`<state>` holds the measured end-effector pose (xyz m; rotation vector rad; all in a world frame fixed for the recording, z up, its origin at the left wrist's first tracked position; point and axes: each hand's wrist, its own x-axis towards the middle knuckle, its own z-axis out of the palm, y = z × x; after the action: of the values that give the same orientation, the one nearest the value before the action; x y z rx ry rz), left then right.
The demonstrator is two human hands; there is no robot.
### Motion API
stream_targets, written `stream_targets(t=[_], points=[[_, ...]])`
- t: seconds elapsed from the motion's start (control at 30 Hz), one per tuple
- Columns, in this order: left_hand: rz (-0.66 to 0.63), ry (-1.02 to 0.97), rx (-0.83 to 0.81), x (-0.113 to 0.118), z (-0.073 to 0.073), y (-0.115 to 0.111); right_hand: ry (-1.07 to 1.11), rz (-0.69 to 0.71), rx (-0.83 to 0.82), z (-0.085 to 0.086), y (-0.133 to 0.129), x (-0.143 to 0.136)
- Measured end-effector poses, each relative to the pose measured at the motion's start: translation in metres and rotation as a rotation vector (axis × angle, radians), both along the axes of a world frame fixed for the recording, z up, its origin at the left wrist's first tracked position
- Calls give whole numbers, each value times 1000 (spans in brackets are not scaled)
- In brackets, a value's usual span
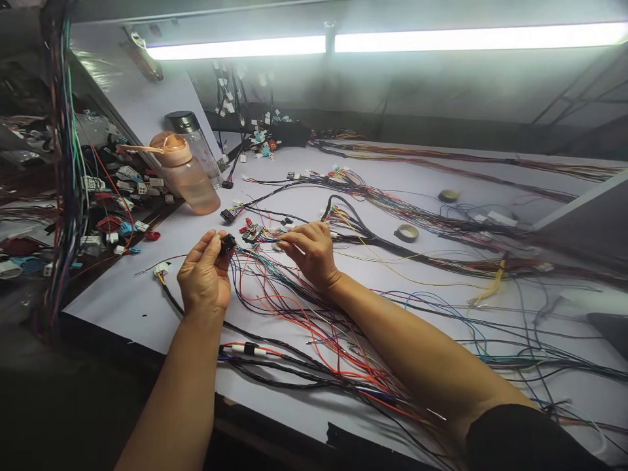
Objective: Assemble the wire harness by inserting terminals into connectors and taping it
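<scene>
My left hand [206, 271] pinches a black connector housing [228, 244] between thumb and fingers, with several thin wires running off it to the right. To its right, my right hand [311, 255] has thumb and fingertips pressed together in a pinch; whatever is between them is too small to make out. Just left of those fingertips lies a grey connector [252, 233] with red parts beside it. Loose red, blue and green wires [294, 294] spread over the white table below both hands.
A peach water bottle [191, 176] and a clear bottle with a dark lid [201, 144] stand at the back left. Two tape rolls, one nearer [406, 233], lie at the right. Wire bundles [56, 163] hang at the left above piled connectors [112, 226]. Black-wrapped harness branches [294, 360] lie in front.
</scene>
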<state>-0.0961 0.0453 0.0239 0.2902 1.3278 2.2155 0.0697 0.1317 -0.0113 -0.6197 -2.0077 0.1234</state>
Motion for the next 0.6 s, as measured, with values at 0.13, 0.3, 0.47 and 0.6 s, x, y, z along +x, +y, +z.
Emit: stream_targets(t=[0.13,0.3,0.47,0.6], points=[[-79,17,-12,7,-1,1,-7,1,5,0,0,-1],[-129,25,-11,12,1,1,29,12,27,1,0,-1],[-152,4,-20,14,2,0,-4,4,-1,2,0,-1],[-155,17,-16,15,1,0,-11,4,-1,1,0,-1]])
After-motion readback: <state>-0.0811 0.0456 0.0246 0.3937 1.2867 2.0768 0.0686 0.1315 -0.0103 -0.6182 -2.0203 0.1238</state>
